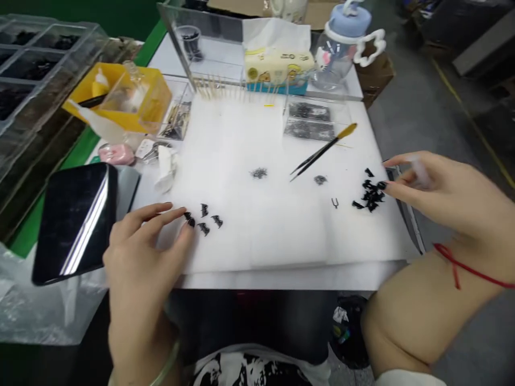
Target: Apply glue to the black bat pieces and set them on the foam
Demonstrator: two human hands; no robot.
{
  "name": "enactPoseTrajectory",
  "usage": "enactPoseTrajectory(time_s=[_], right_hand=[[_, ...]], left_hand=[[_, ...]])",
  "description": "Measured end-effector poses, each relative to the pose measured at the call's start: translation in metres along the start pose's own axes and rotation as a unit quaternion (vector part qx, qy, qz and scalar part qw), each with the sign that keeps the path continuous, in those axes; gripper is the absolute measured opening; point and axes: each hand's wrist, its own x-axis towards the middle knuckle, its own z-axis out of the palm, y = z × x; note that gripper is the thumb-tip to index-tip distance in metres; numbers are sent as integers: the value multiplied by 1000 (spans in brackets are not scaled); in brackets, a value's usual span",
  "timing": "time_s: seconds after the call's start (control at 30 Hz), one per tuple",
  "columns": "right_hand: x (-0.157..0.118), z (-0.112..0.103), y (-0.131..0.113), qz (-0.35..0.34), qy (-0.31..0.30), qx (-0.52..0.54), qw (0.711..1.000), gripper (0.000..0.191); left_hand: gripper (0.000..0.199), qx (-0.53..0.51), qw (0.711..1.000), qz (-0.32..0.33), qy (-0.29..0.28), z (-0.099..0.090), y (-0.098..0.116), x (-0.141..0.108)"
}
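Note:
My left hand rests at the white foam mat's left front, with thumb and forefinger closed on a small black bat-shaped piece. Several more such pieces, one a black piece, lie spread just right of those fingertips. On the right side, my right hand has its thumb at the edge of a pile of black pieces, the forefinger apart from it. A whitish cover sits on one finger of that hand. Black tweezers with yellow ends lie on the mat, near a small U-shaped black part.
Two heaps of tiny dark bits, a left heap and a right heap, lie mid-mat. A phone and yellow bin are left. Behind stand a clear partition, tissue pack and bottle.

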Motion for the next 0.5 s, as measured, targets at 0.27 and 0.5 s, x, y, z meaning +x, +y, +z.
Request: enactPoseTrajectory(time_s=[0.27,0.5], right_hand=[[15,22,-31,-62,-172,-69,981,6],[-2,28,-54,-219,-25,0,975,22]], left_hand=[[33,-56,998,-31,-6,-13,20,-4],[16,-171,984,42,12,-8,47,-30]])
